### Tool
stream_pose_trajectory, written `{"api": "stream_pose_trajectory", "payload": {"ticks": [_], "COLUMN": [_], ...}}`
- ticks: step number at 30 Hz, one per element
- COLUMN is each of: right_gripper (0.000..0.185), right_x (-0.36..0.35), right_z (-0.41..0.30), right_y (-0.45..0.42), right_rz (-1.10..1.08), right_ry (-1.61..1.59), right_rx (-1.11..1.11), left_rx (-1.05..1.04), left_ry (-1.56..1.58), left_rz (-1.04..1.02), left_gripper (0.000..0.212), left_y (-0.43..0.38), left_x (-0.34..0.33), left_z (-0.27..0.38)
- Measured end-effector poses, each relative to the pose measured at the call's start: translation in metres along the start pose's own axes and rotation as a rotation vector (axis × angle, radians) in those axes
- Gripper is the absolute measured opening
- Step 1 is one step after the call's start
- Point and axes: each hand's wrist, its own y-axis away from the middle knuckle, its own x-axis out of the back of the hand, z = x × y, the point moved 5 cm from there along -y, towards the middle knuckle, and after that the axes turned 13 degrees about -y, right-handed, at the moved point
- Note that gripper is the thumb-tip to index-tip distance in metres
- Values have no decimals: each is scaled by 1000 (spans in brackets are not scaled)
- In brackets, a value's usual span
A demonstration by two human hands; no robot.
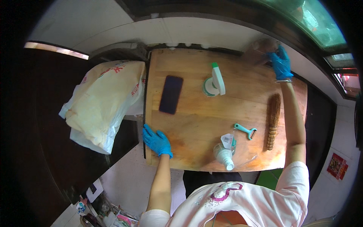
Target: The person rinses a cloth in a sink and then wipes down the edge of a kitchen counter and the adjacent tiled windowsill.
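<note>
My left hand [157, 142], in a blue disposable glove, lies palm down on the left edge of the wooden table [198, 124], holding nothing. My right hand [280, 63], gloved alike, is stretched to the table's far right corner. Its fingers are bent around a blurred, brownish translucent thing [256, 51], whose kind I cannot tell. Below that hand lies a bundled-fibre brush [274, 113] with a bound handle. A turquoise Y-shaped peeler [246, 130] lies left of the brush. Nearer me is a white-necked bottle [225, 156] with clear plastic wrapping around it.
A white spray bottle [214, 83] with a green nozzle tip stands mid-table. Left of it lies a dark smartphone [171, 94]. A large cream plastic bag [105, 99] with red print sits beyond the table's left edge. A wall [198, 31] borders the far side.
</note>
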Motion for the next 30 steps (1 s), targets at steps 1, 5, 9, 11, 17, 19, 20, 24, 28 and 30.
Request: {"api": "stream_pose_trajectory", "payload": {"ticks": [1,5,9,11,17,19,20,24,28,30], "right_gripper": [31,28,28,26,40,39,32,22,15,14], "right_x": [-2,-50,-108,-143,-272,-292,-294,-279,-259,-252], "right_z": [-26,-145,-211,-222,-187,-154,-135,-19,13,26], "right_y": [1,38,97,129,204,216,221,281,319,321], "right_rz": [-30,-142,-373,-434,-712,-456,-276,11,-27,-109], "right_ry": [-30,-232,-296,-46,-145,-242,-221,81,501,669], "right_rx": [41,43,179,100,-588,-410,-389,-384,-136,-104], "left_rx": [-11,-35,-186,-297,-294,-36,112,126,-113,-30], "left_ry": [6,-40,398,958,1517,1773,1647,1622,1732,1745], "left_rz": [7,42,-140,-152,-497,-709,-727,-582,-433,-260], "left_gripper": [57,57,63,61,49,43,34,39,49,45], "left_y": [0,-2,-24,-35,-70,-100,-114,-150,-216,-239], "left_x": [0,-10,-2,59,113,84,58,38,128,178], "left_z": [4,-11,-22,6,35,32,24,30,66,92]}}
